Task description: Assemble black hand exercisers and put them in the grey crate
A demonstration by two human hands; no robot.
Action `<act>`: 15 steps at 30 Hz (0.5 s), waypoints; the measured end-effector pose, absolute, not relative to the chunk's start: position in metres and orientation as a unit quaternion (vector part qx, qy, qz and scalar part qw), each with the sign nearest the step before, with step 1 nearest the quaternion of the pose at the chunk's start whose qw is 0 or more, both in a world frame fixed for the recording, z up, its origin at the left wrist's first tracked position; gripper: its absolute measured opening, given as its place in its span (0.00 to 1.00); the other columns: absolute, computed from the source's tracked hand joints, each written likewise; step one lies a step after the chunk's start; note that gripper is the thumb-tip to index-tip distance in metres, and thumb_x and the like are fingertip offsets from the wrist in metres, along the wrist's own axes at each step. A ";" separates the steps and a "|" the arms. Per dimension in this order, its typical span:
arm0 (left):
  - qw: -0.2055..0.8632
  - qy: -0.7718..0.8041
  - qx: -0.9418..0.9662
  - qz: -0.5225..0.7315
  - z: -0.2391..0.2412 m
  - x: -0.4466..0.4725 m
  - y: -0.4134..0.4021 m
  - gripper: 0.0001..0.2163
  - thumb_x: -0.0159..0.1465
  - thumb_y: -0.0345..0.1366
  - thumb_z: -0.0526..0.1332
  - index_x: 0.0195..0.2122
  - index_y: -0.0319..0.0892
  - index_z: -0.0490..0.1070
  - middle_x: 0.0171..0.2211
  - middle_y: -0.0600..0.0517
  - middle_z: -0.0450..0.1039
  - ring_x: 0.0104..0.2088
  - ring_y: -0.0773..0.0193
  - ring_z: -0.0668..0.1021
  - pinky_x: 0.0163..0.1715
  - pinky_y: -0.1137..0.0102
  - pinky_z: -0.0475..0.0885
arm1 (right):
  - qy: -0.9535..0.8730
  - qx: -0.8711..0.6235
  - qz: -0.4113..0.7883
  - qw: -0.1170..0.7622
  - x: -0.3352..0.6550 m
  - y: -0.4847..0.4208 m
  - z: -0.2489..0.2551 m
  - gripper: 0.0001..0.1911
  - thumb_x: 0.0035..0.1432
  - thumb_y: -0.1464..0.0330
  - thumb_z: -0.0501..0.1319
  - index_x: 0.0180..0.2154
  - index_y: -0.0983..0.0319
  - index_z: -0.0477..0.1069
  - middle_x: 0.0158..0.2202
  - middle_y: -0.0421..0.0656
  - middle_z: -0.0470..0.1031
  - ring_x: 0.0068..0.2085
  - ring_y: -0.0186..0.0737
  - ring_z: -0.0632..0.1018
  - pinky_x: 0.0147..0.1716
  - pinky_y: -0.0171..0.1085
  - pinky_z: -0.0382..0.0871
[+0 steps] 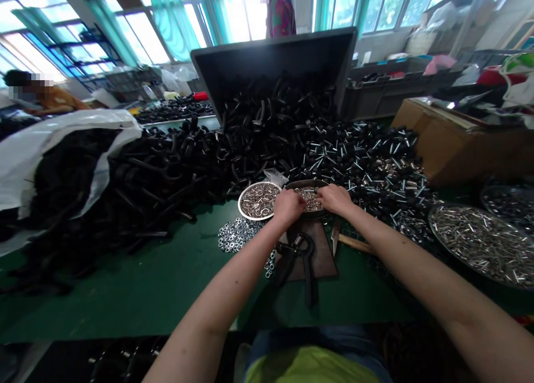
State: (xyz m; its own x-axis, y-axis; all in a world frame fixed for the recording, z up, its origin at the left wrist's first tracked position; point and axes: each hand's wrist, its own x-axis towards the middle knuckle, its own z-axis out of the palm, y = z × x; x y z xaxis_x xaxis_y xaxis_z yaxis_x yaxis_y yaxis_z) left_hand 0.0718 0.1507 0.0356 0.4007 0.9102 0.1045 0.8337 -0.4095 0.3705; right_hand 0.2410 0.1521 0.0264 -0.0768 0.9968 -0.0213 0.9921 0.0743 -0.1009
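My left hand (288, 206) is at the left side of a dark bowl (306, 183) of small metal parts, its fingers curled together. My right hand (336, 198) reaches over the right side of that bowl, fingers pinched. What either hand holds is too small or hidden to tell. A white-rimmed bowl (240, 207) with shiny metal rings and small pieces stands just left of my left hand. Below my hands, a black clamp-like plastic part (307, 260) with a metal screw lies on a brown plate (327, 263). Loose metal nuts (237, 235) lie beside my left forearm.
Black plastic parts (167, 166) heap across the green table (125, 299), spilling from a tilted grey bin (350, 65). Black-headed bolts (346, 149) pile beyond my right hand. A wooden handle (354, 242), a tray of metal pins (484, 244) and a cardboard box (442, 143) lie right. Two people are beyond.
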 end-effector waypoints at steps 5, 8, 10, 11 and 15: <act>0.143 0.514 0.839 0.106 0.023 0.103 0.177 0.07 0.50 0.32 0.66 0.30 0.36 0.78 0.37 0.37 0.75 0.45 0.45 0.72 0.46 0.59 0.65 | -0.708 -0.696 0.045 0.108 0.246 0.146 0.028 0.15 0.57 0.64 0.53 0.37 0.59 0.77 0.35 0.48 0.79 0.39 0.45 0.77 0.40 0.41 0.64; 0.155 0.520 0.833 0.108 0.017 0.106 0.180 0.06 0.53 0.31 0.64 0.31 0.35 0.77 0.39 0.36 0.75 0.47 0.46 0.73 0.47 0.59 0.65 | -0.684 -0.706 0.061 0.174 0.250 0.142 0.030 0.13 0.54 0.66 0.54 0.36 0.57 0.76 0.34 0.44 0.79 0.37 0.43 0.77 0.38 0.39 0.65; 0.171 0.530 0.823 0.117 0.015 0.104 0.180 0.07 0.55 0.31 0.61 0.33 0.36 0.77 0.39 0.37 0.75 0.46 0.47 0.73 0.46 0.59 0.66 | -0.671 -0.704 0.080 0.220 0.252 0.138 0.032 0.12 0.52 0.66 0.55 0.36 0.57 0.76 0.33 0.41 0.79 0.36 0.41 0.77 0.36 0.37 0.66; 0.180 0.535 0.816 0.124 0.015 0.103 0.180 0.08 0.56 0.32 0.60 0.33 0.36 0.77 0.38 0.37 0.76 0.45 0.47 0.74 0.46 0.59 0.66 | -0.667 -0.698 0.093 0.242 0.252 0.135 0.033 0.11 0.52 0.66 0.56 0.35 0.57 0.75 0.33 0.41 0.79 0.35 0.40 0.77 0.36 0.36 0.66; 0.233 0.550 0.782 0.176 0.023 0.095 0.178 0.07 0.57 0.33 0.58 0.33 0.40 0.75 0.36 0.43 0.77 0.42 0.52 0.76 0.43 0.61 0.69 | -0.670 -0.658 0.149 0.308 0.246 0.111 0.035 0.11 0.53 0.68 0.55 0.37 0.60 0.73 0.32 0.40 0.79 0.33 0.35 0.77 0.35 0.33 0.68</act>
